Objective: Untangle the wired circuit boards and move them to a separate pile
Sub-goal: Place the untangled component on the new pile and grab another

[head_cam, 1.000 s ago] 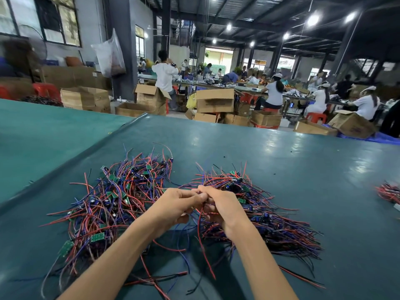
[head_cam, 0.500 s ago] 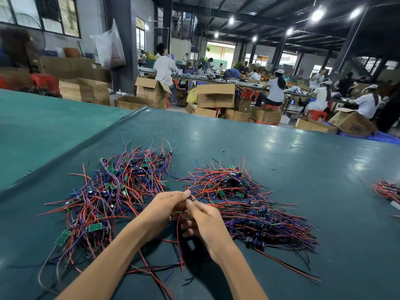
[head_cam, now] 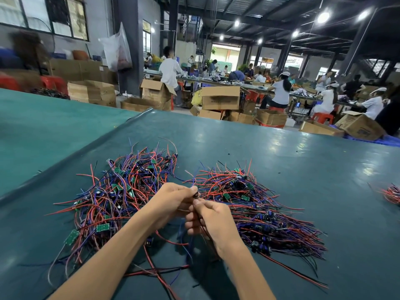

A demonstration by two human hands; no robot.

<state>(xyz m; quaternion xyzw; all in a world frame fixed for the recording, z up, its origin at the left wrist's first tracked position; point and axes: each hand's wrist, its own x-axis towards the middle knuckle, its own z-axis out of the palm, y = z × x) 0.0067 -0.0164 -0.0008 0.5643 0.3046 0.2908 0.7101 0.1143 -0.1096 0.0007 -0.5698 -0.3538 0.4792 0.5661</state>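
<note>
Work surface: dark teal mat-covered table (head_cam: 281, 165), with a raised seam running diagonally along its left side.

Item 1: tangled left pile of red, blue and purple wires with small green circuit boards (head_cam: 121, 195), lying on the table left of the hands; wires cross in all directions and loose ends trail toward the near edge.

Item 2: right pile of the same wired boards (head_cam: 255, 204), lying just right of the hands, its wires mostly combed one way, toward the lower right.

Item 3: small dark component on wires (head_cam: 195, 194), held above the table between the two piles.

Left hand (head_cam: 171, 202): fingers curled, thumb and fingertips pinched narrowly on the small dark component.

Right hand (head_cam: 210, 219): just below and touching the left, thumb and forefinger closed on thin wires that hang from the component; the remaining fingers are curled.

Item 4: a further small bundle of red wires (head_cam: 391, 193), at the table's far right edge, well apart.

Background: open brown cardboard boxes (head_cam: 220, 97) on the floor; seated workers in white tops (head_cam: 281, 92) at long benches.
</note>
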